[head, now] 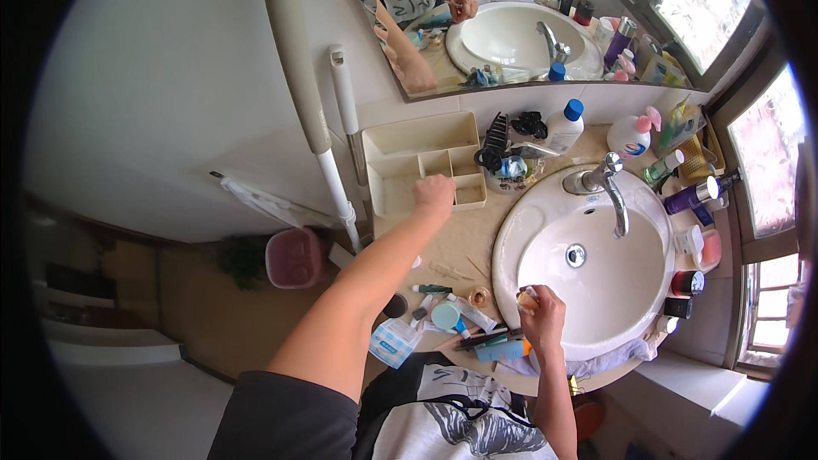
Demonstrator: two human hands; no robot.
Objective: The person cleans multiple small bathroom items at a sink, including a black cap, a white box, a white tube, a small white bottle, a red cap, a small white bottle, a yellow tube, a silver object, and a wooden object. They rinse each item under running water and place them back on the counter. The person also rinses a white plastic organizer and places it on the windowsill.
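My left hand (435, 197), its fingers curled, reaches over the lower dividers of a cream plastic compartment organizer (390, 182); whether it holds anything is hidden. Over the near left rim of the white washbasin (511, 230), my right hand (543, 319) grips a small crumpled tissue (528, 300) with an orange-brown patch. Between me and the organizer, the beige counter (457, 236) carries a light-blue tissue pack (395, 342), a round pale-green lid or jar (445, 315), a white tube (476, 314), an orange-capped blue tube (501, 350) and several pens or cosmetic pencils.
A chrome faucet (617, 195) rises behind the basin. Bottles, including a blue-capped white bottle (565, 128) and a pink pump bottle (629, 137), line the back and right. Black hair claws (495, 140) stand beside the organizer. A pink bin (294, 259) is on the floor, left.
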